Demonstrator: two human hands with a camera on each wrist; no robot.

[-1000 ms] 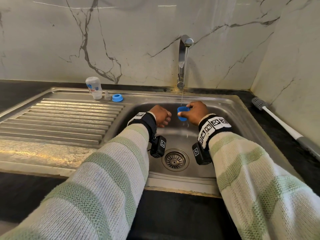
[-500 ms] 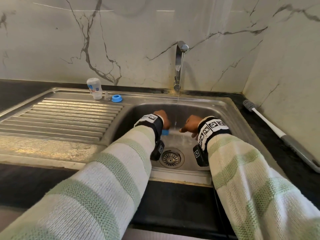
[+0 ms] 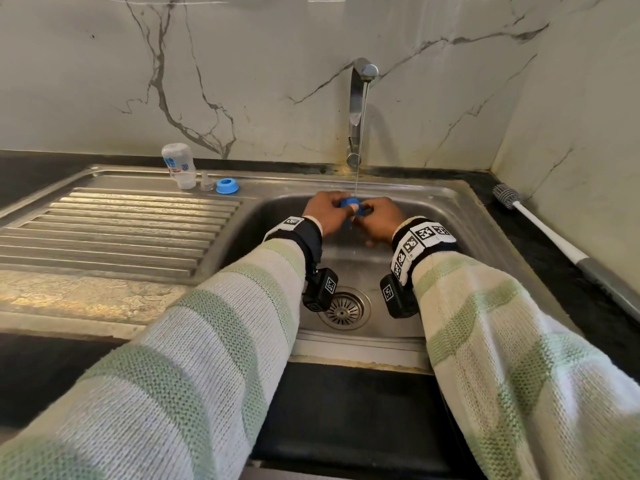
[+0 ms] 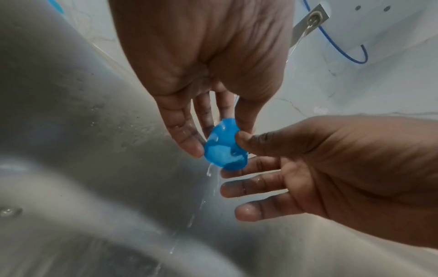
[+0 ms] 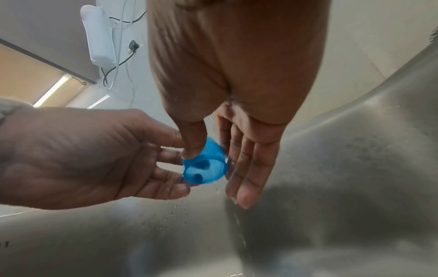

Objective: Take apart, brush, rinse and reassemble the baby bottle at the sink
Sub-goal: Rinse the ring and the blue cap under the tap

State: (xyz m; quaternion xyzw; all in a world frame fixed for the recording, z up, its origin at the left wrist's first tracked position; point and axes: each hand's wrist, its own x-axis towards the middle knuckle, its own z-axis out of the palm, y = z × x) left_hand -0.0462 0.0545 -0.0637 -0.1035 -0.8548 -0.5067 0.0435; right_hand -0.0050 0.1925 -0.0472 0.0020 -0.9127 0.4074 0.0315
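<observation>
A small translucent blue cap is held under the thin water stream over the sink basin. My left hand pinches it from the left between thumb and fingers. My right hand pinches it from the right, thumb on top and index finger beneath. In the left wrist view water drips off the blue cap. In the right wrist view the blue cap shows its hollow side. The bottle body stands upside down on the drainboard, beside the clear nipple and the blue ring.
The tap runs at the back of the steel sink, with the drain below my wrists. A long white bottle brush lies on the dark counter at the right. The ribbed drainboard stretches to the left.
A second ago my right hand alone held the cap under the stream. The hands dipped lower into the basin, then rose; now both pinch the cap under the water.
</observation>
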